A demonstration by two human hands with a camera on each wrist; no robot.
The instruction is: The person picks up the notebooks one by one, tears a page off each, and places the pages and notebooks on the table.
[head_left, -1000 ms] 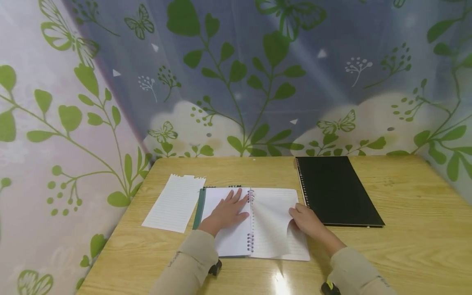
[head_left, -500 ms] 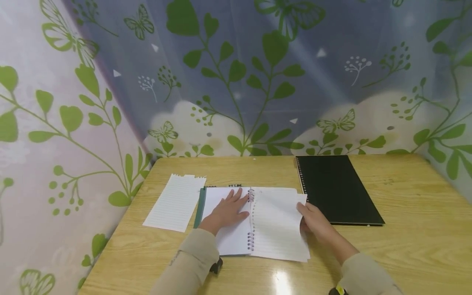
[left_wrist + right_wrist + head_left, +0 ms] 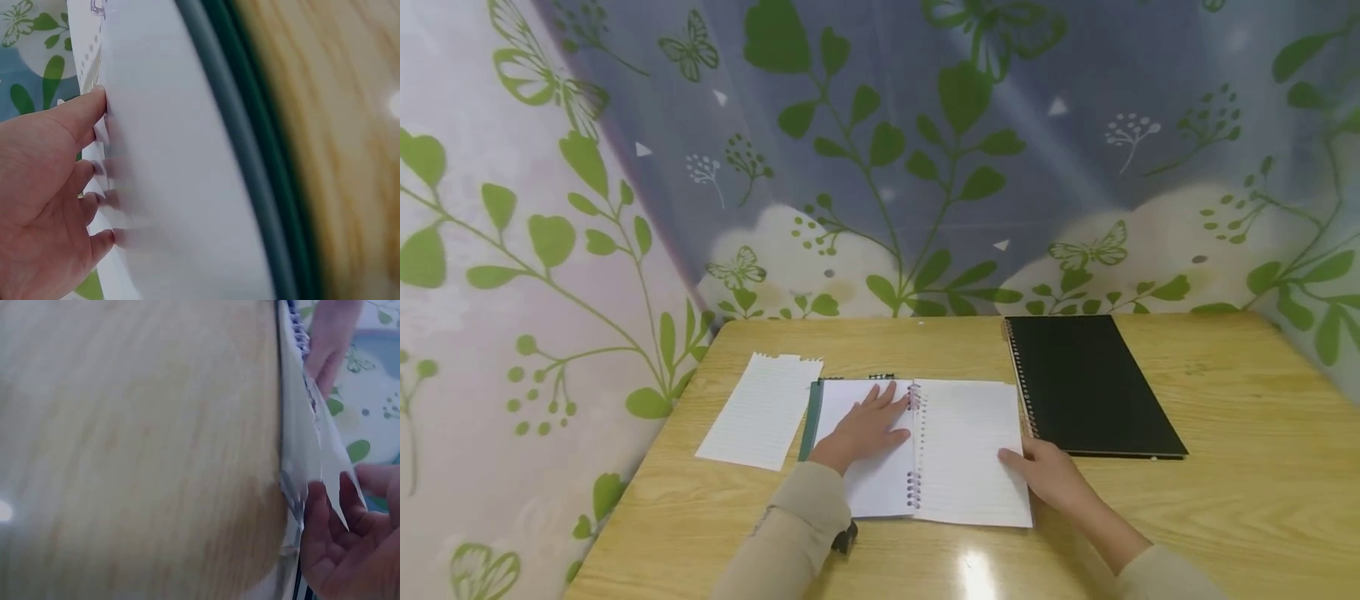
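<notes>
An open spiral notebook (image 3: 962, 433) with a green cover lies at the table's middle. My left hand (image 3: 865, 429) rests flat on its left page (image 3: 175, 175), fingers straight and spread, fingertips near the purple spiral. My right hand (image 3: 1048, 479) is at the lower right edge of the right page, with the thumb lying on the paper. In the right wrist view its fingers (image 3: 350, 550) curl at the lifted corner of the page (image 3: 300, 456), which sits between thumb and fingers.
A loose lined sheet (image 3: 763, 408) with a torn top edge lies left of the notebook. A shut black spiral notebook (image 3: 1090, 383) lies to the right, touching it. The wooden table (image 3: 1225, 483) is boxed in by leaf-patterned curtains on three sides.
The right page was lifted and bowed a second ago; now it lies flat. My right hand has moved down and toward me along its edge. The left hand has stayed in place.
</notes>
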